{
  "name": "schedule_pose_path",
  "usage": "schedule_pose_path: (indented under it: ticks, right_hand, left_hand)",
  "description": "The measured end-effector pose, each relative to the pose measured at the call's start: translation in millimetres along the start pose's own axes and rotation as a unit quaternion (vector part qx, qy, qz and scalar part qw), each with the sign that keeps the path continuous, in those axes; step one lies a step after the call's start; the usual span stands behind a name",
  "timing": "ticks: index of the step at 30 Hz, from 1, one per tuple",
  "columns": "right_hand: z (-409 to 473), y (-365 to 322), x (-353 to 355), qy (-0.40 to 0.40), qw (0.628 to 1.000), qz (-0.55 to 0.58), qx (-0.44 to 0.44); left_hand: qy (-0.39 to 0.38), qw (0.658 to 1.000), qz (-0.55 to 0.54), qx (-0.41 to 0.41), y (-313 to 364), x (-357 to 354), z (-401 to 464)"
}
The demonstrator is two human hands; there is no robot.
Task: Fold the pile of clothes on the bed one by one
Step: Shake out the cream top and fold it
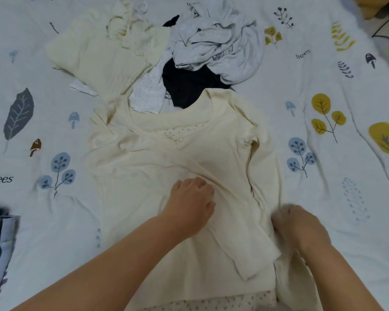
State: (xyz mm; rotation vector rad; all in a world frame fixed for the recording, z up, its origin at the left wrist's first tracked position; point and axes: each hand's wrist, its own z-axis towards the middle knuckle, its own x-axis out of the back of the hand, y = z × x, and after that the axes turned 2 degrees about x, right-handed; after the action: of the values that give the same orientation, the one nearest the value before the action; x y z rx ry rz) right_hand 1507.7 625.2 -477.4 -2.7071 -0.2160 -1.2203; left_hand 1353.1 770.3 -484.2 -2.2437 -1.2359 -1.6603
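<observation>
Cream top (166,153) flat under pressing left hand (190,198), its right edge bunched in gripping right hand (301,225).

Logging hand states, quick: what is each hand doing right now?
Left hand: fingers curled, pressing on the cream top; a grip cannot be told.
Right hand: blurred, at the top's right edge; cannot tell.

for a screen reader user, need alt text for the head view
Two hands work a cream top spread on a printed bedsheet: left hand presses its middle, right hand grips its side. Unfolded clothes lie beyond.
</observation>
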Motion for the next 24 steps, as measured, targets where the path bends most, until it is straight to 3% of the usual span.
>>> schedule_pose_path:
  ticks: [3, 9, 11, 12, 14, 16, 18, 21, 22, 24]
  right_hand:
    - [-5.3, 2.7, 0.6, -0.003, 0.999, -0.037, 0.034]
    - [-66.6, -15.4, 47.2, 0.16, 0.976, 0.077, 0.124]
    - [-93.0, -34.2, 59.1, 0.19, 0.964, 0.084, 0.168]
    - [-106.2, -46.5, 62.1, 0.184, 0.961, 0.083, 0.187]
    - [-127.1, -71.5, 59.2, 0.127, 0.965, 0.051, 0.224]
    - [-136.3, -89.9, 43.3, 0.058, 0.956, 0.005, 0.289]
    - [-140.3, -104.7, 22.5, -0.001, 0.938, -0.004, 0.347]
    - [-140.6, -112.5, -16.4, -0.056, 0.922, 0.005, 0.382]
    - [-137.7, -109.8, -32.5, -0.037, 0.921, -0.024, 0.386]
    - [-127.0, -102.1, -57.2, 0.075, 0.916, -0.071, 0.388]
  left_hand:
    - [-0.004, 0.998, -0.061, -0.004, 4.9, 3.1, -4.2]
    - [0.012, 0.954, -0.291, 0.066, 7.5, 29.6, -8.7]
    - [-0.031, 0.909, -0.406, 0.087, 14.4, 43.5, -12.5]
    - [-0.075, 0.87, -0.478, 0.094, 18.6, 51.6, -14.5]
    - [-0.179, 0.79, -0.576, 0.109, 21.6, 66.7, -19.4]
    - [-0.213, 0.736, -0.632, 0.117, 18.5, 78.1, -26.3]
    - [-0.158, 0.751, -0.623, 0.151, 6.3, 82.1, -28.4]
    - [-0.056, 0.817, -0.53, 0.219, -33.1, 71.9, -24.8]
    - [-0.022, 0.835, -0.493, 0.242, -48.4, 64.5, -24.0]
    - [0.041, 0.868, -0.41, 0.278, -76.4, 47.0, -24.5]
